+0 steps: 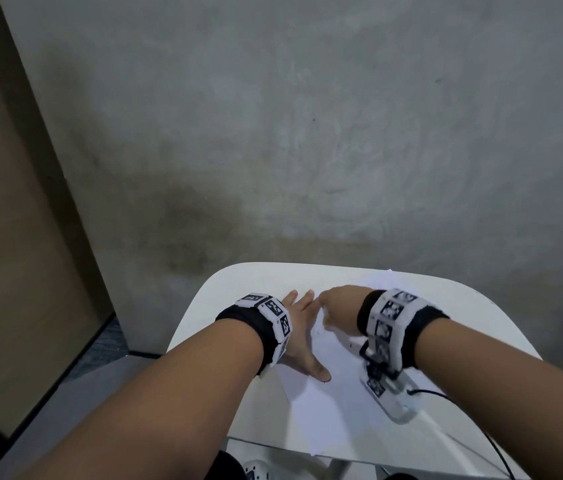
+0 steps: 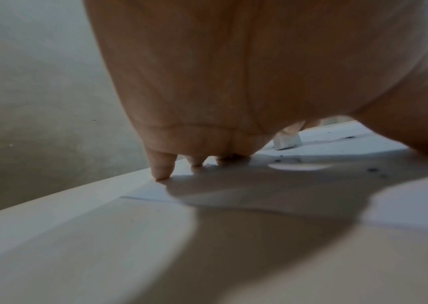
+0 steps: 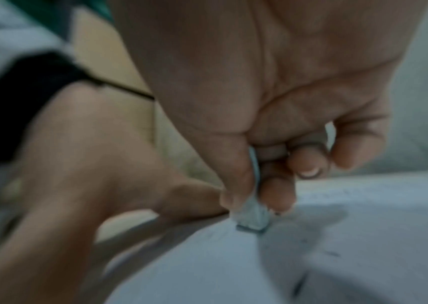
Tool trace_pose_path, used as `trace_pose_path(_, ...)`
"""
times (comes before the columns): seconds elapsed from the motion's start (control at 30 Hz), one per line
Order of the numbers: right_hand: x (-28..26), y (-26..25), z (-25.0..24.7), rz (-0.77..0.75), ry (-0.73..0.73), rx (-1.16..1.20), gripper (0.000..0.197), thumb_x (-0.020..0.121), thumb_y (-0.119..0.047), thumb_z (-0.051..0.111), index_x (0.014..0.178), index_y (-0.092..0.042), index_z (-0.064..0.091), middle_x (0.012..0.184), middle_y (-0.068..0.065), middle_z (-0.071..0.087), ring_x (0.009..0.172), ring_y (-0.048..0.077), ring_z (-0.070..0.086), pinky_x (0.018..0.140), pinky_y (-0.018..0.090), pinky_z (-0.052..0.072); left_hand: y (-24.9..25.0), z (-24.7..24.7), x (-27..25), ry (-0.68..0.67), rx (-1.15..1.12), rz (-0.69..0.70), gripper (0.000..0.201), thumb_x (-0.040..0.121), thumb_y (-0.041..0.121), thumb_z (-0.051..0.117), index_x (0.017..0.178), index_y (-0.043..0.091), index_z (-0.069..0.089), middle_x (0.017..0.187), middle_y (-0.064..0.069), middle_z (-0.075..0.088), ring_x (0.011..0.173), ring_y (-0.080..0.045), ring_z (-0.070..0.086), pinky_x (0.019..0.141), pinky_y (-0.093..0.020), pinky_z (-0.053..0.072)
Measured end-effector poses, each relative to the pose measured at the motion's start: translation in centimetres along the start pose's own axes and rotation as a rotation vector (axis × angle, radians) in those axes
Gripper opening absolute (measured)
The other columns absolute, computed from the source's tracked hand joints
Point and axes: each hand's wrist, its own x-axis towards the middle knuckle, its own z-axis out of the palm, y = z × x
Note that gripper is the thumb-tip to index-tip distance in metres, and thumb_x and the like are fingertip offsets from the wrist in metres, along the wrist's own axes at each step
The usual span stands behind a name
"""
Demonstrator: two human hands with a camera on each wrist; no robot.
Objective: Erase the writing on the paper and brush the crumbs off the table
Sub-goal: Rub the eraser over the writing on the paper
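A white sheet of paper (image 1: pixel 335 410) lies on the small white table (image 1: pixel 224 289). My left hand (image 1: pixel 302 327) presses flat on the sheet's left part, fingers straight and spread; its fingertips (image 2: pixel 162 174) touch down near the paper's edge. Right beside it, my right hand (image 1: pixel 337 308) pinches a small white eraser (image 3: pixel 253 218) between thumb and fingers, its end pressed on the paper. The eraser (image 2: pixel 287 139) also shows past my left palm. Dark crumbs (image 2: pixel 372 169) and faint pencil marks (image 3: pixel 332 254) dot the sheet. In the head view the eraser is hidden.
The table's rounded far edge (image 1: pixel 307 265) lies just beyond my hands, with grey floor past it. A brown panel (image 1: pixel 13 237) stands on the left. A black cable (image 1: pixel 446 396) runs over the table's right front from my wrist camera.
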Motion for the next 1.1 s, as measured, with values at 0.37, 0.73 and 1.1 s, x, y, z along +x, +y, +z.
trace_pose_path(0.37,0.3,1.6,-1.0,0.096,0.023,0.04,0.028,0.089,-0.021,0.055,0.114,-0.009,0.061,0.117,0.006,0.066,0.106,0.026,0.062,0.082,0.032,0.046,-0.2,-0.1,-0.5,0.01,-0.013,0.01,0.134,0.066,0.081,0.064,0.154,0.023,-0.019,0.162,0.004,-0.022,0.15,-0.026,-0.017,0.117,-0.057,0.004)
trace_pose_path(0.73,-1.3,0.1,-0.2,0.072,-0.025,-0.011,0.031,0.093,-0.024,0.051,0.121,-0.011,0.056,0.122,0.006,0.062,0.107,0.023,0.059,0.091,0.036,0.046,-0.1,0.1,-0.5,0.024,-0.003,-0.001,0.134,0.065,0.08,0.065,0.154,0.025,-0.018,0.162,0.005,-0.023,0.15,-0.025,-0.017,0.117,-0.056,0.003)
trace_pose_path(1.1,-3.4,-1.2,0.6,-0.055,-0.088,-0.003,0.037,0.097,-0.022,0.049,0.13,-0.005,0.051,0.132,0.01,0.056,0.101,0.021,0.053,0.081,0.032,0.037,0.2,0.0,-0.6,0.025,0.007,-0.016,0.132,0.068,0.079,0.064,0.155,0.021,-0.017,0.162,0.007,-0.023,0.15,-0.024,-0.017,0.118,-0.053,0.002)
